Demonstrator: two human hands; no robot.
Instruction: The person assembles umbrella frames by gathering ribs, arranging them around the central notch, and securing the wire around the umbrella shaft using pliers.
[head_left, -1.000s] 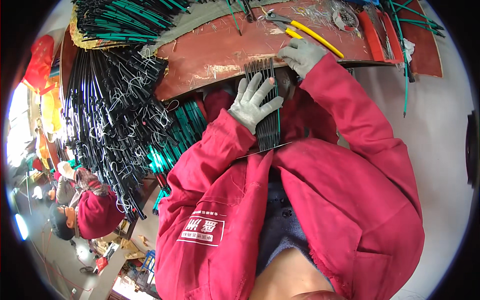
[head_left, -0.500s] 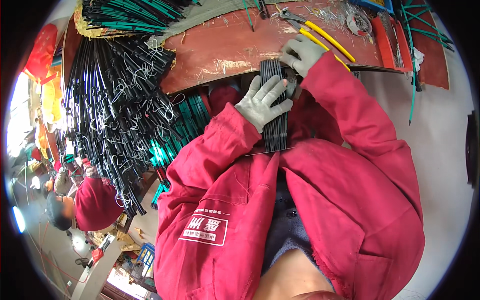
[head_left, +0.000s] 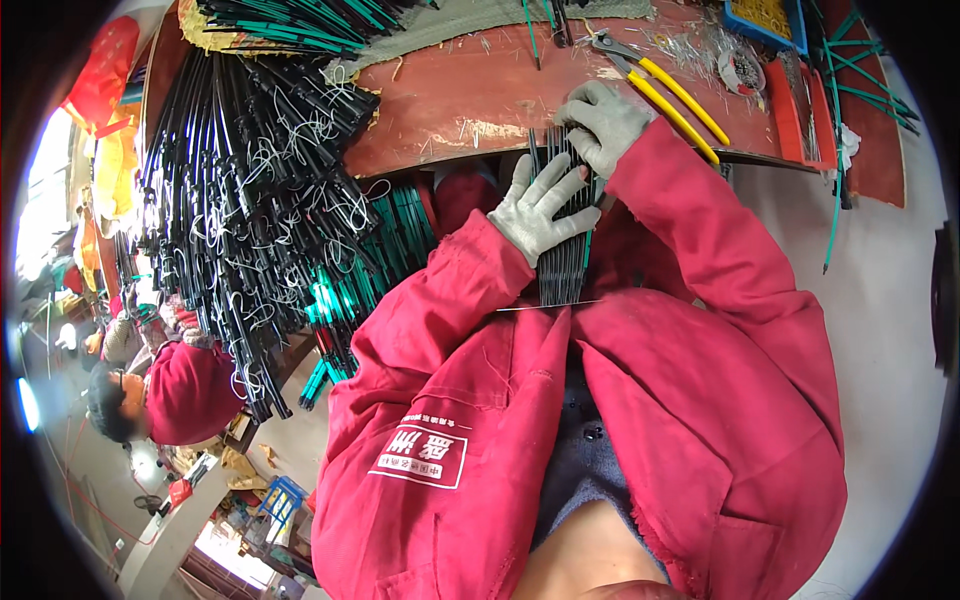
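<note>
A flat row of thin black rods (head_left: 562, 278) lies in front of my chest, with a thin wire (head_left: 520, 308) crossing its lower end. My left hand (head_left: 545, 208), in a pale work glove, rests across the middle of the row with its fingers spread. At the upper right end of the row is my right hand (head_left: 605, 122), gloved too, with bent fingers drawn together near the rod tips. Whatever those fingertips pinch is too small or hidden to make out.
Pliers (head_left: 675, 95) with yellow handles lie on the reddish table (head_left: 440, 100). Further right are a red tray (head_left: 800, 125), a small round dish (head_left: 740, 70) and a blue bin (head_left: 765, 25). Black rods with white loops (head_left: 250, 190) pile up at left. Another person (head_left: 185, 390) works beyond.
The view has shifted, so the table sits lower and further right. The rod tips have spread apart slightly. My right hand's fingers are more bent and closer to the tips.
</note>
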